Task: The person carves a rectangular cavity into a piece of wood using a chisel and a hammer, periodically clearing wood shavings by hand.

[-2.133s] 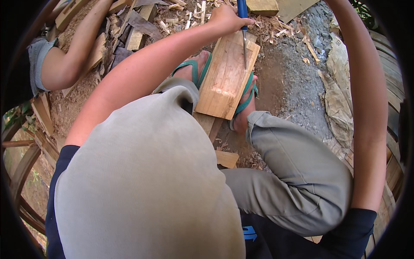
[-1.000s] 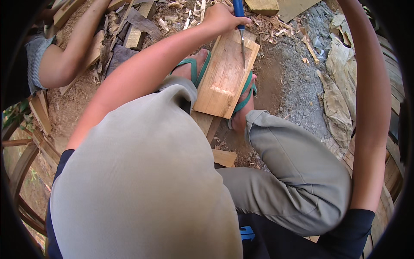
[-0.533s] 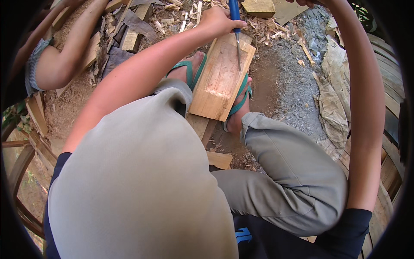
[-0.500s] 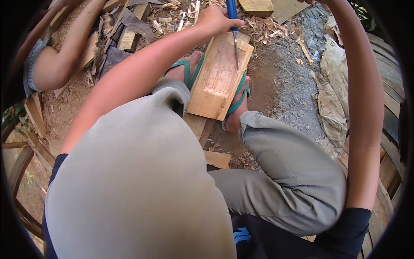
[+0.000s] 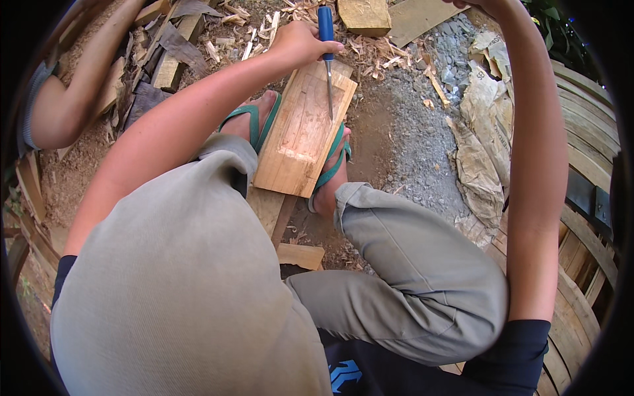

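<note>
My left hand (image 5: 300, 46) grips a chisel with a blue handle (image 5: 325, 25) and a thin metal blade (image 5: 329, 89). Its thumb lies across the lower handle. The chisel stands steeply, tip down at the right side of a shallow rectangular recess cut into a wooden block (image 5: 281, 173). That block rests on other timber (image 5: 267, 204), between my feet in green-strapped sandals (image 5: 264, 122). Raised at the top edge, my right hand (image 5: 479, 4) is mostly cut off by the frame. Its visible fingers are curled, and whatever they hold is out of sight.
Wood shavings (image 5: 376, 56) litter the ground beyond the block. A wood chunk (image 5: 364, 16) and a flat board (image 5: 422, 18) lie at the far side. Gravel and a crumpled sack (image 5: 482, 145) are on the right. Another person's arm (image 5: 72, 105) reaches in at left, beside scrap wood (image 5: 173, 63).
The whole view has shifted, so the scene sits farther left and slightly lower. The chisel tip stays at about the same place on the block. My right arm remains raised.
</note>
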Motion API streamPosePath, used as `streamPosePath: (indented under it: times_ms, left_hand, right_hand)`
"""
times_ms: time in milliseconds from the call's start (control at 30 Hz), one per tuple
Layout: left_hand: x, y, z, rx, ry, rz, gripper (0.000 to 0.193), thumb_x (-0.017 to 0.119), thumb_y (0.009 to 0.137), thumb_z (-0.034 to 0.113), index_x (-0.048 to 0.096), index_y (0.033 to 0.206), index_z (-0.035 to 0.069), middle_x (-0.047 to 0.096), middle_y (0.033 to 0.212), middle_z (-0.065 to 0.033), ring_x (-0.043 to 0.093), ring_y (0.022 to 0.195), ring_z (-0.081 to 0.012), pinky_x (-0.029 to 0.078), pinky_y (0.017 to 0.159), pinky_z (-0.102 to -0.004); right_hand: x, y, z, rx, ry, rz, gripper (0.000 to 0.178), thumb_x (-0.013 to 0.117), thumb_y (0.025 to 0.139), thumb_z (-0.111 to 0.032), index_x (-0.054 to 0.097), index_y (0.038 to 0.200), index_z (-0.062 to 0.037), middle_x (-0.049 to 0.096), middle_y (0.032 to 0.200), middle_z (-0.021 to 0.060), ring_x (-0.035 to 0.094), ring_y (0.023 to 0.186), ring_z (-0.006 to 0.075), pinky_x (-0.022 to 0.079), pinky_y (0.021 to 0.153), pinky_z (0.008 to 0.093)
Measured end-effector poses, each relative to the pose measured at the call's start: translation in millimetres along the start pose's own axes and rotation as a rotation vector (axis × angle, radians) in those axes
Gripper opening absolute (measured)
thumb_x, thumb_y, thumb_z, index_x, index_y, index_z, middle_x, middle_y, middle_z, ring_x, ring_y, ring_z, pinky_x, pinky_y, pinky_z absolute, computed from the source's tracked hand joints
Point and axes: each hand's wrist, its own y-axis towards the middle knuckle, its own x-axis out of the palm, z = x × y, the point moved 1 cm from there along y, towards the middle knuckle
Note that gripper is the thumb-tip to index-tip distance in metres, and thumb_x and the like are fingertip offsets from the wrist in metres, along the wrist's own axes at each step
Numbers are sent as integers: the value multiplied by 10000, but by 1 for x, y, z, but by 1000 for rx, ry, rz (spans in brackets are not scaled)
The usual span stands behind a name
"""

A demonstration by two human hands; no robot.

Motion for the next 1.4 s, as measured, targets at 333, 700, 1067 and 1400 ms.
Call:
streamPosePath:
  times_ms: [333, 700, 1067, 1400]
  left_hand:
    - [2, 4, -8, -6, 26, 17, 503, 830, 811, 521, 789, 925, 33, 771, 816, -76, 742, 737, -132, 575, 728, -291]
    - [6, 5, -6, 8, -3, 5, 497, 827, 829, 490, 783, 955, 12, 775, 831, -85, 749, 751, -136, 583, 747, -299]
    - [5, 13, -1, 29, 31, -64, 498, 809, 852, 480, 780, 977, -1, 777, 845, -94, 762, 776, -161, 589, 758, -313]
    - [6, 9, 1, 17, 51, -30, 489, 832, 831, 480, 778, 938, 6, 776, 846, -102, 767, 785, -165, 591, 757, -315]
  right_hand:
    - [13, -7, -2, -181, -135, -272, 526, 765, 803, -81, 699, 1324, -104, 640, 743, 30, 573, 630, 124, 475, 579, 296]
    - [19, -3, 8, -13, -56, 169, 583, 747, 812, -77, 647, 1386, -95, 661, 796, 30, 581, 634, 124, 498, 595, 291]
    - [11, -5, 10, -127, 3, 53, 632, 741, 812, -47, 616, 1426, -122, 663, 845, 23, 581, 688, 104, 509, 599, 287]
    - [19, 2, 18, -72, 8, -58, 673, 712, 807, -44, 592, 1458, -170, 630, 832, -8, 573, 690, 106, 502, 609, 283]
